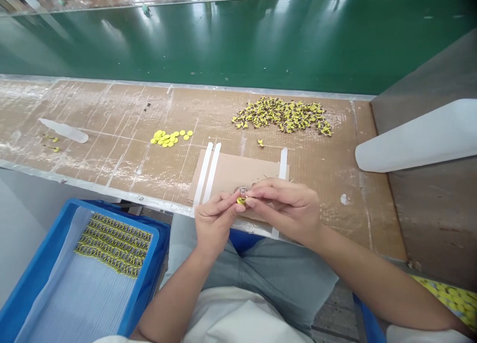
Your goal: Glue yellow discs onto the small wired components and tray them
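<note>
My left hand (pixel 215 220) and my right hand (pixel 288 204) meet over the front edge of the table. Between their fingertips is a small yellow piece (pixel 240 200), pinched from both sides; its exact kind is too small to make out. Just behind the fingers a small clear round object (pixel 243 189) shows in part on a cardboard sheet (pixel 248 167) held with white tape strips. A single yellow-and-dark piece (pixel 260 143) lies beyond the sheet. Behind it spreads a heap of small yellow-and-dark-brown pieces (pixel 285 115).
Yellow discs (pixel 167 139) lie left of the sheet, and a whitish tapered bottle (pixel 66 130) farther left. A blue crate (pixel 67 209) at lower left holds rows of yellow-and-dark pieces. A white rounded object (pixel 413 137) juts in at right. A green belt (pixel 223 45) runs behind.
</note>
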### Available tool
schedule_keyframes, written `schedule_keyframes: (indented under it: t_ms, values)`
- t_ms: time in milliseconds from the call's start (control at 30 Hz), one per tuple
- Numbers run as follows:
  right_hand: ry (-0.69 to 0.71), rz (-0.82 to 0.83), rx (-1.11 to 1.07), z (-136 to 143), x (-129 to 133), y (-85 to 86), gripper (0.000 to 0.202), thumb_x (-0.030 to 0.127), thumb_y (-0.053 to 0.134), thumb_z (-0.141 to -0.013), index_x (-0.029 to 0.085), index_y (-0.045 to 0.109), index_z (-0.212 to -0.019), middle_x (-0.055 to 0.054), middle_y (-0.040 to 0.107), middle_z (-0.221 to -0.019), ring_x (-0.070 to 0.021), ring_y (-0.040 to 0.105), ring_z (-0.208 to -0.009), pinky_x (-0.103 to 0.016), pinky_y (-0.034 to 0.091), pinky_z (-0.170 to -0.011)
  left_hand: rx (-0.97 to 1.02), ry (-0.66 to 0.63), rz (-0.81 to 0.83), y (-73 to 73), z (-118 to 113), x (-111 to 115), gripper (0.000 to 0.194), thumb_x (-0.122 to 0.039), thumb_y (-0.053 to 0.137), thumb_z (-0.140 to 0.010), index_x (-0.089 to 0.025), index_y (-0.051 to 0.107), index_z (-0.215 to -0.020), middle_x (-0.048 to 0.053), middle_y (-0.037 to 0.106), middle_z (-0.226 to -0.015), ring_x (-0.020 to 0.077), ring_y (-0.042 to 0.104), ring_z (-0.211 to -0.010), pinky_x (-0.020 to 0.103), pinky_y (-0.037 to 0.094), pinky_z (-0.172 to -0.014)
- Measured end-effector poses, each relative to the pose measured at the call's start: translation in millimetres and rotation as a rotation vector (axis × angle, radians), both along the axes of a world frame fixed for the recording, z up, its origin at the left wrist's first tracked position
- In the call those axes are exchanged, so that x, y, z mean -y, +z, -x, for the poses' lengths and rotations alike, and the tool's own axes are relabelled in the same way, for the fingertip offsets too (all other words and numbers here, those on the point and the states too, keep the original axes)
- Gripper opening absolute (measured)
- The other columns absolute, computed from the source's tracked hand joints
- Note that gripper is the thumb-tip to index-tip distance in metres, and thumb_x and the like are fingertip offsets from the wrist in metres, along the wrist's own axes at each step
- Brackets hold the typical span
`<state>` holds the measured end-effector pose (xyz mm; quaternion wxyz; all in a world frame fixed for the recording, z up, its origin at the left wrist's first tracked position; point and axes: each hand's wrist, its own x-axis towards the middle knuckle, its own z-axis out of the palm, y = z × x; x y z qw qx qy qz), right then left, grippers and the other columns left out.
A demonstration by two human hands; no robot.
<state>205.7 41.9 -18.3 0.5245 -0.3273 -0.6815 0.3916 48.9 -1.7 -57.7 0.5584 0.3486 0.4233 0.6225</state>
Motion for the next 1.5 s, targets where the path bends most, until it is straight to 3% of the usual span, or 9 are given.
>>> schedule_keyframes:
  t_ms: [400,867,1233,1500]
  values:
    - [-0.019,0.02,0.014,-6.9,-0.4,-1.7,0.01,0.014,0.073,-0.08,0.019,0.077,-0.088,-0.008,0.076,-0.084,-0.0163,0.072,-0.074,-0.025,0.06,-0.068,-0.029,0.004,0.052,4.1,-6.6,-0.5,0.025,-0.021,0.082,-0.072,-0.026,0.079,-0.096,0.003,0.07,-0.083,0.0143,0.065,-0.08,0.028,0.055,-0.077]
    - [0.026,0.145,-0.046,-8.2,2.0,-3.8,0.014,0.014,0.074,-0.08,0.02,0.075,-0.093,-0.007,0.074,-0.088,-0.0158,0.071,-0.079,-0.026,0.059,-0.071,0.012,-0.02,0.123,6.1,-8.7,1.1,0.022,-0.024,0.08,-0.076,-0.024,0.078,-0.098,0.007,0.076,-0.101,0.0234,0.071,-0.1,0.038,0.055,-0.095]
    - [0.07,0.402,-0.198,-3.7,4.0,-4.6,0.012,0.024,0.076,-0.08,0.017,0.075,-0.089,-0.008,0.072,-0.087,-0.0151,0.072,-0.073,-0.022,0.063,-0.064,0.039,-0.04,0.142,6.8,-8.3,0.7,0.022,-0.027,0.084,-0.07,-0.023,0.079,-0.091,0.005,0.076,-0.092,0.0203,0.072,-0.086,0.032,0.062,-0.076]
    - [0.378,0.605,-0.342,-9.8,3.0,-3.6,0.011,0.018,0.075,-0.08,0.015,0.075,-0.09,-0.004,0.07,-0.076,-0.0107,0.067,-0.058,-0.019,0.059,-0.054,0.042,-0.123,-0.019,11.1,-4.6,0.4,0.022,-0.023,0.091,-0.058,-0.025,0.078,-0.075,0.001,0.071,-0.071,0.0145,0.068,-0.062,0.024,0.058,-0.057]
